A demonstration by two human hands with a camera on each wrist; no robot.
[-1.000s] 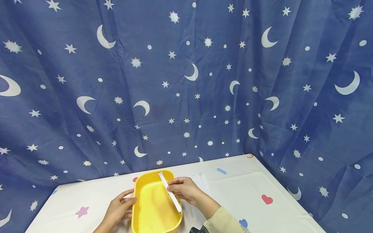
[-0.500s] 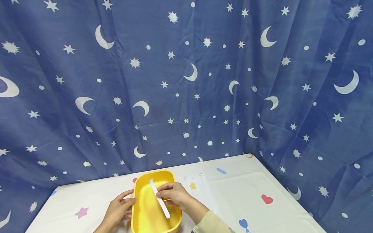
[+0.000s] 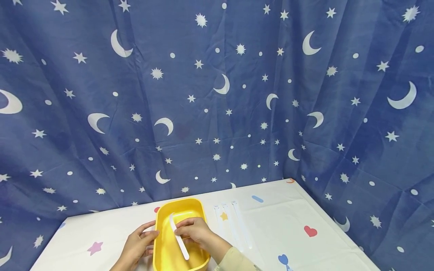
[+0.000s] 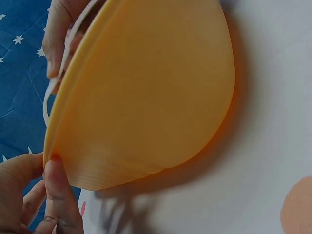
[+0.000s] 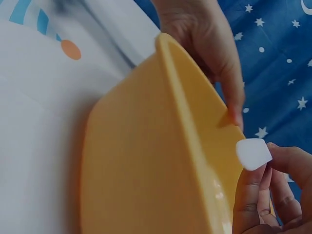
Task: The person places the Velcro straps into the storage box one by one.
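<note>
My left hand grips the left rim of a yellow rectangular tub with rounded corners, which stands on the table. In the left wrist view, its fingers hold the rim at the lower left. My right hand pinches a long white plastic stick around its middle, over the tub's opening. The stick slants, its small bent tip pointing away from me; the right wrist view shows its broad rounded end close up. Inside the tub, the visible part of the floor is bare yellow.
Several similar thin white sticks lie side by side on the white patterned tablecloth, right of the tub. A blue curtain with moons and stars hangs behind the table and along its right side.
My right hand has carried the white stick leftward and slightly nearer, from the tub's right rim to over its middle. The sticks on the table now show more fully. The left hand stays put.
</note>
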